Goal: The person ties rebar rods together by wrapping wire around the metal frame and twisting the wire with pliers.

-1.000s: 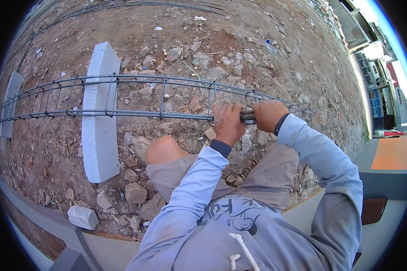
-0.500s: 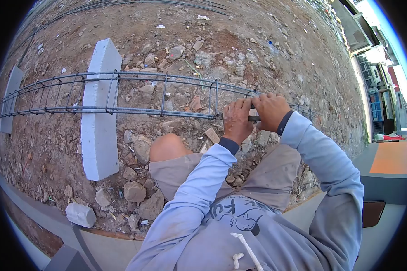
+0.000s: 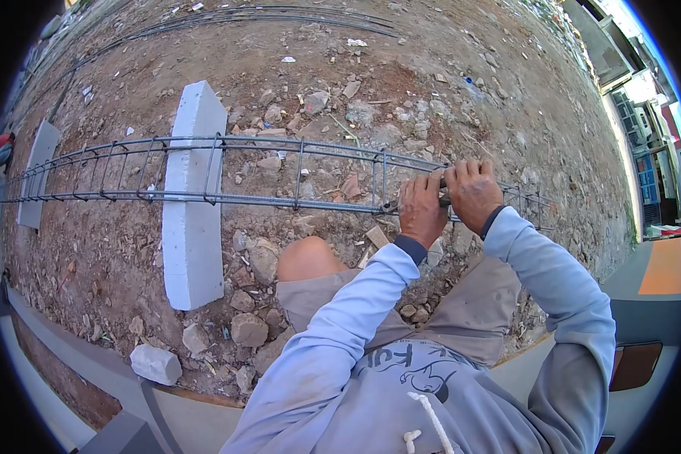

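A long rebar cage (image 3: pixel 299 175) of straight bars and wire-tied stirrups lies across the view. My left hand (image 3: pixel 422 208) is closed around dark metal pincers (image 3: pixel 444 201) at the cage's near bar. The pincers' jaw end shows just left of this hand, by the lower corner of a stirrup (image 3: pixel 384 178). To its right, my right hand (image 3: pixel 473 195) is closed on the handle end, its fingers curled over the top. Parts of the handles show between the two hands; the palms hide the rest.
A white block (image 3: pixel 195 253) holds the cage up, and another white block (image 3: pixel 39 174) stands farther left. Loose rebar (image 3: pixel 280 13) lies at the back. Stones (image 3: pixel 249 330) and rubble cover the ground near my knee (image 3: pixel 310 257). At the far left edge is a person in red (image 3: pixel 4 147).
The whole view has shifted, so the cage, blocks and hands appear farther right and lower. More of the pincers' handles now shows between my hands. The person in red has come into view.
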`<state>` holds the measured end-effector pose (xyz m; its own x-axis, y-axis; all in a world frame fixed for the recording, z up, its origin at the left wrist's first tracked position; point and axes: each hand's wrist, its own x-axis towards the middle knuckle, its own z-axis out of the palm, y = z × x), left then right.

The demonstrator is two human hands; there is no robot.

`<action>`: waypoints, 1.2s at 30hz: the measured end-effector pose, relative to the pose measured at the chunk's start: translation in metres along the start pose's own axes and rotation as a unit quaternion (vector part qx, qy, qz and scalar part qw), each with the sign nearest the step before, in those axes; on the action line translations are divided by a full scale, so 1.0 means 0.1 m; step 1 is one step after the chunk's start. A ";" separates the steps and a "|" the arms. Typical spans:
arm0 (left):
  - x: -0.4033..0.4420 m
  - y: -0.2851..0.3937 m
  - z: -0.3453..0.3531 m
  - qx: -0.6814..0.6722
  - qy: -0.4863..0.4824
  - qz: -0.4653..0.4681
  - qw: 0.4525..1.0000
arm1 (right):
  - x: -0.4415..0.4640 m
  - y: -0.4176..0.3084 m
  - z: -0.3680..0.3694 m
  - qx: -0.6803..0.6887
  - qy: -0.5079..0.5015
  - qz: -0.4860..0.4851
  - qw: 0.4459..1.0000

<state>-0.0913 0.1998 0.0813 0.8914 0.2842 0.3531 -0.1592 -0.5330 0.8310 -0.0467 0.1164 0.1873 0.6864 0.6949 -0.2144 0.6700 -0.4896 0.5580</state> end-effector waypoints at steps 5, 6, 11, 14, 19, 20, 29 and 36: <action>0.10 -0.08 0.08 -0.016 -0.025 -0.004 1.000 | 0.05 0.04 0.01 -0.023 -0.028 -0.009 0.999; 0.12 -0.09 0.07 -0.017 -0.045 -0.012 0.999 | 0.07 0.05 0.00 -0.023 -0.048 -0.007 0.999; 0.27 -0.12 -0.08 -0.022 -0.266 -0.060 0.962 | 0.18 0.09 -0.10 0.101 -0.194 -0.002 0.976; 0.37 -0.19 -0.13 -0.043 -0.317 -0.039 0.947 | 0.27 0.11 -0.19 0.156 -0.256 0.023 0.954; -0.09 0.05 -0.19 0.042 0.089 0.074 0.992 | 0.68 0.24 -0.26 0.240 -0.566 0.002 0.789; -0.12 0.04 -0.15 0.047 0.077 0.068 0.994 | 0.67 0.26 -0.33 0.253 -0.572 0.017 0.780; 0.11 -0.18 0.00 -0.037 -0.113 -0.006 0.993 | -0.03 -0.11 -0.10 -0.068 -0.010 -0.034 0.997; 0.39 -0.25 -0.24 -0.070 -0.368 -0.022 0.927 | -0.11 -0.06 0.13 0.016 -0.043 -0.022 0.999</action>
<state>-0.0624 0.2435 0.0848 0.9386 -0.3439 -0.0287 -0.1225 -0.4097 0.9039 -0.0543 0.1049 0.1759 0.6776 0.6684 -0.3068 0.7074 -0.4783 0.5204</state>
